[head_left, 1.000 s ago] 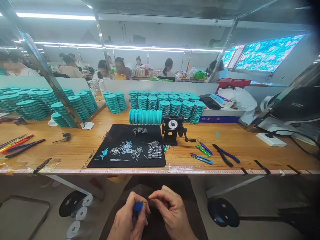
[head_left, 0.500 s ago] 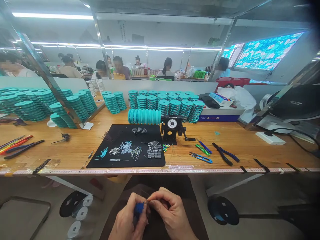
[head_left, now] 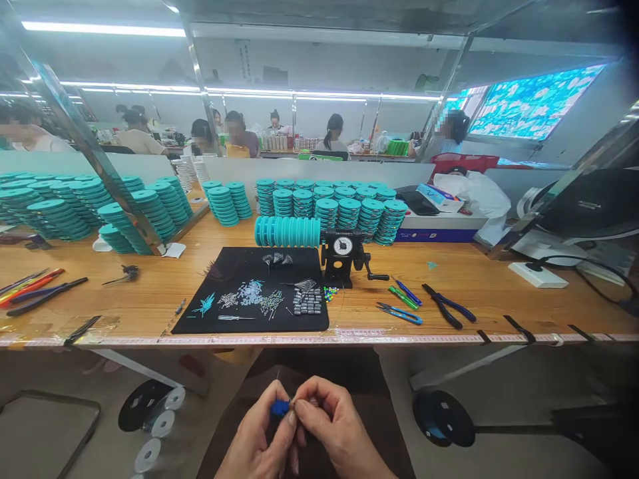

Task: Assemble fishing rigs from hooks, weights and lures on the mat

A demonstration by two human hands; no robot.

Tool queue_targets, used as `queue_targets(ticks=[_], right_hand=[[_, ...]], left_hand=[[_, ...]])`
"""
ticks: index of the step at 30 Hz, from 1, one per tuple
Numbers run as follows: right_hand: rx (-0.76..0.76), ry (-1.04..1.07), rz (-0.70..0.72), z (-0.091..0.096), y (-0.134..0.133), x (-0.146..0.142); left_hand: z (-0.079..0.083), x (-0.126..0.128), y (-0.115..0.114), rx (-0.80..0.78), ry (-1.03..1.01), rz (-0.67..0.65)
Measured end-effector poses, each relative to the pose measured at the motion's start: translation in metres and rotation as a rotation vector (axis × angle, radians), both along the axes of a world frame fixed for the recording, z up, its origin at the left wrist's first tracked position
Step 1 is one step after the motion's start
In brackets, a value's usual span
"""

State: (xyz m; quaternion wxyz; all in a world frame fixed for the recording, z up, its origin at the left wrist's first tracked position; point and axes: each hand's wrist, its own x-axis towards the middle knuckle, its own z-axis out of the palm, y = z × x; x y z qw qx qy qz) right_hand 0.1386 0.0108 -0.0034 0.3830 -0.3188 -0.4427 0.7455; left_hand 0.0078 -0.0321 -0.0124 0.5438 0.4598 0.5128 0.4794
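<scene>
Over the dark cloth on my lap, my left hand (head_left: 259,429) is closed on a small bright blue piece (head_left: 279,407), mostly hidden by the fingers. My right hand (head_left: 337,422) is closed in a pinch, its thumb and fingertips meeting those of the left. What the right fingertips hold is too small to make out. On the table beyond lies a black mat (head_left: 200,319) with small piles of beads (head_left: 249,293), grey cylinders (head_left: 307,303), teal slivers (head_left: 204,303) and a small screwdriver (head_left: 236,318).
A hand-cranked winder (head_left: 344,256) carries a row of teal spools (head_left: 287,231) behind the mat. Blue-handled snips (head_left: 399,313) and pliers (head_left: 449,306) lie on the right. Stacked teal spools (head_left: 327,213) line the back. Several people sit at far benches.
Both hands stay together, and their fingers have shifted slightly. The blue piece has turned and shows lower between the left thumb and fingers. The view has moved a little.
</scene>
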Motion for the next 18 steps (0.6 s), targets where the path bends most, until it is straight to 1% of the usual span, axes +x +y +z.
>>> queue_targets(ticks=[4,6,9,11,15,16,18], right_hand=[[-0.149,0.136,-0.023,-0.008,-0.002,-0.003],[-0.166,0.177,-0.039,-0.012,-0.002,-0.005],[-0.149,0.19,-0.032,-0.017,-0.003,-0.006],[-0.116,0.159,-0.046,-0.017,-0.003,-0.005],[0.013,0.004,-0.143,-0.013,-0.001,-0.002],[0.025,-0.015,-0.153,-0.011,0.0,-0.002],[0.028,-0.028,-0.159,-0.009,0.001,-0.002]], left_hand=[[-0.004,-0.002,0.001,-0.03,0.002,-0.044],[-0.005,-0.003,0.002,-0.048,0.026,-0.051],[-0.005,-0.005,0.003,-0.05,0.028,-0.029],[-0.003,-0.005,0.004,-0.036,0.056,0.008],[0.001,-0.006,0.006,0.057,0.265,0.123],[0.002,-0.006,0.006,0.073,0.296,0.144],[0.004,-0.005,0.007,0.048,0.287,0.152]])
